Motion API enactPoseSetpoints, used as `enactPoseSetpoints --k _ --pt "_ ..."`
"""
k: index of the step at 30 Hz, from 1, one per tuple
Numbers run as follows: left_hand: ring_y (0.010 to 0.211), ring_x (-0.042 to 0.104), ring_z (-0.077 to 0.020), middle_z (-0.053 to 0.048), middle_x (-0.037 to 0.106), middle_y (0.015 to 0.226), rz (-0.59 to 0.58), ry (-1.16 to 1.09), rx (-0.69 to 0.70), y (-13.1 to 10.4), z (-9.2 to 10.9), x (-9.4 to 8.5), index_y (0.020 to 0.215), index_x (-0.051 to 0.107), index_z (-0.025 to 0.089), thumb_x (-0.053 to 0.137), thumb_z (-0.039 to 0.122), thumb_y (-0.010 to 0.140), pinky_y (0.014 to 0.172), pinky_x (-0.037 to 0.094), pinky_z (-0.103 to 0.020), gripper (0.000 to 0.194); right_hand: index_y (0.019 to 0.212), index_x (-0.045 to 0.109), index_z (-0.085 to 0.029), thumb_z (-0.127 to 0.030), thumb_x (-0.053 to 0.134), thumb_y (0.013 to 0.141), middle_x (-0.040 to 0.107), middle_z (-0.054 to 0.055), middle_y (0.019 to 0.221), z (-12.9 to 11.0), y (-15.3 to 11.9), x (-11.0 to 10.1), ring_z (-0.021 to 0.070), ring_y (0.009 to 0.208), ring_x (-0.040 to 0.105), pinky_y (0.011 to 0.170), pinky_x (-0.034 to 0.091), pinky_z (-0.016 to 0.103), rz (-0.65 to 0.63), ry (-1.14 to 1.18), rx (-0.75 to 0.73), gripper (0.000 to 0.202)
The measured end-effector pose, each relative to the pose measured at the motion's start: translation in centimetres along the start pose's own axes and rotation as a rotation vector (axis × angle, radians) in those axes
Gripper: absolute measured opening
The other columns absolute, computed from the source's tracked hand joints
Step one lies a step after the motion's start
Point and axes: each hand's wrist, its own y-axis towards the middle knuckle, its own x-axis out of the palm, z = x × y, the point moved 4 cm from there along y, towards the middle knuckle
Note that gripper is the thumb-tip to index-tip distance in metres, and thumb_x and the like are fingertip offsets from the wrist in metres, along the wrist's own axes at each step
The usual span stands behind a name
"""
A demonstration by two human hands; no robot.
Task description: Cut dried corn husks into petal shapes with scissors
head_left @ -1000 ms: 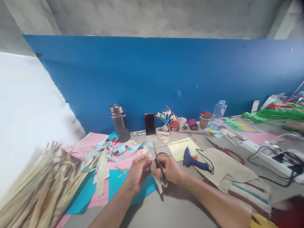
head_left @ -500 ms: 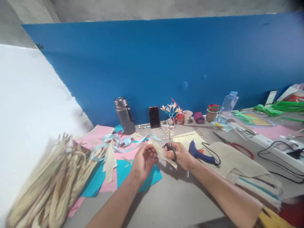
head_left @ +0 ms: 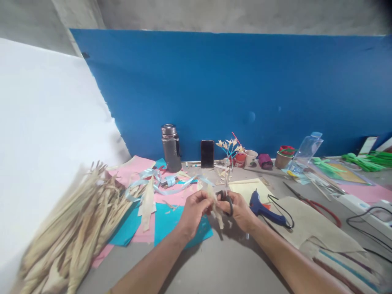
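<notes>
Standing here, I see two bare hands working close together over the grey bench (head_left: 196, 271). The left hand (head_left: 196, 210) has its fingers pinched narrow on a pale, dry strip (head_left: 218, 216), whose lower end hangs down between the two hands. The right hand (head_left: 241, 210) has its fingers closed round the black handles of the scissors (head_left: 228, 204), the blades pointing away from the person. Whether the right fingers touch the strip too, I can't tell from here.

Over on the left lies a big pile of dry husks (head_left: 76, 228), next to pink paper (head_left: 134, 167) and blue paper (head_left: 167, 226), with a loose pale blue ribbon (head_left: 180, 190) curling across. At the back, against the blue board (head_left: 214, 90), a grey flask (head_left: 172, 153) stands upright beside the phone (head_left: 207, 154), then some little pale flowers (head_left: 229, 145), a white cup (head_left: 251, 157) and a tilted clear bottle (head_left: 306, 151). To the right of the hands, a blue glue gun (head_left: 266, 212) lies by the yellow paper (head_left: 249, 188), partly over a beige cloth (head_left: 318, 224). A red-handled tool (head_left: 321, 210) lies just beyond the cloth, near the white power strip (head_left: 366, 212).
</notes>
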Motion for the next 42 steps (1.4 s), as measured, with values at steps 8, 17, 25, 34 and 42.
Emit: enactPoseSetpoints --k 8,17,25,34,42 --pt "0.057 0.05 -0.0113 0.0 0.058 0.062 0.011 0.043 0.156 0.5 1.2 -0.9 0.064 0.059 0.017 0.071 0.03 0.073 0.06 0.042 -0.024 0.02 0.074 0.064 -0.013 -0.072 0.06 0.077 0.055 0.002 0.069 -0.2 0.2 0.0 0.014 0.064 0.046 0.058 0.033 0.025 -0.253 -0.293 -0.106 0.059" --pt "0.051 0.046 -0.0092 0.004 0.05 0.056 0.041 -0.01 0.117 0.5 1.5 -1.3 0.066 0.056 0.018 0.069 0.029 0.074 0.052 0.038 -0.022 0.019 0.079 0.07 -0.015 -0.075 0.059 0.074 0.067 0.007 0.075 -0.4 -0.5 0.6 0.0173 0.065 0.054 0.058 0.038 0.027 -0.375 -0.268 -0.059 0.061" --pt "0.056 0.048 -0.0097 0.002 0.054 0.061 0.079 0.004 0.159 0.7 1.1 -1.5 0.067 0.058 0.018 0.073 0.027 0.071 0.056 0.039 -0.022 0.018 0.086 0.07 -0.014 -0.071 0.061 0.077 0.069 0.007 0.076 -0.4 -0.7 0.7 0.0186 0.067 0.058 0.058 0.038 0.027 -0.412 -0.252 -0.056 0.058" --pt "0.054 0.05 -0.0111 0.001 0.056 0.057 -0.003 0.046 0.206 0.3 1.5 -0.8 0.066 0.053 0.018 0.062 0.024 0.079 0.056 0.041 -0.024 0.016 0.077 0.065 -0.012 -0.071 0.066 0.073 0.055 0.001 0.061 0.6 -0.7 0.8 0.0108 0.054 0.045 0.05 0.03 0.022 -0.399 -0.275 0.003 0.059" --pt "0.061 0.06 -0.0143 -0.002 0.065 0.064 0.009 0.095 0.171 0.0 1.9 -1.0 0.069 0.049 0.019 0.055 0.019 0.077 0.058 0.046 -0.025 0.009 0.076 0.066 -0.013 -0.076 0.063 0.071 0.054 0.0 0.061 0.7 -0.7 0.8 0.0116 0.056 0.047 0.05 0.034 0.022 -0.405 -0.324 0.008 0.063"
